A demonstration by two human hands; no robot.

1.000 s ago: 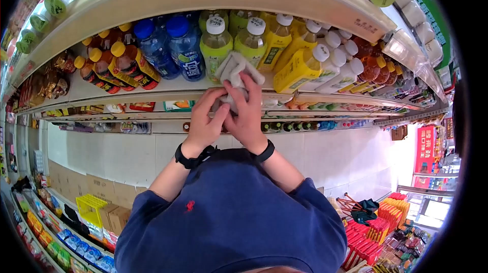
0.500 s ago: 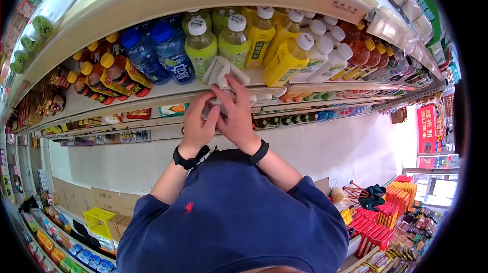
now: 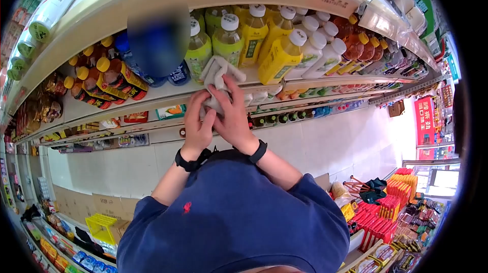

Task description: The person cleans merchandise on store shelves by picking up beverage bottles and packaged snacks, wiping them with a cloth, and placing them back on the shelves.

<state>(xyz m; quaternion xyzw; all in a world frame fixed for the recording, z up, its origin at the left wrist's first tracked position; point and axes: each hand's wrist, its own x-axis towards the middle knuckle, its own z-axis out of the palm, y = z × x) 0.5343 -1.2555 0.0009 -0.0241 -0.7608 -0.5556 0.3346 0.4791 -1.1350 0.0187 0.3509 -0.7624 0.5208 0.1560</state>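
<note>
A crumpled light grey cloth point(image 3: 219, 71) sits at the front edge of the shelf point(image 3: 168, 96), just below two green-labelled bottles point(image 3: 229, 41). My left hand point(image 3: 197, 126) grips its lower part from the left, fingers bent inward. From the right, my right hand point(image 3: 235, 118) is closed on the same cloth, with its fingertips on the folds. The two hands are close together, and the cloth between the palms is partly hidden. Right of the cloth stand bottles with yellow labels point(image 3: 281, 62). Blue-labelled bottles point(image 3: 178, 75) to the left are partly covered by a blurred patch.
Brown drinks with yellow caps point(image 3: 122, 77) fill the shelf's left part; white bottles point(image 3: 325, 59) stand at the right. Lower shelves hold small bottles point(image 3: 284, 118). Behind me are a yellow crate point(image 3: 101, 227), cardboard point(image 3: 76, 203) and red packages point(image 3: 376, 227).
The view has shifted slightly, so the bottles appear a little further left and lower. A blurred patch now covers some blue bottles. Both hands keep nearly the same hold on the cloth.
</note>
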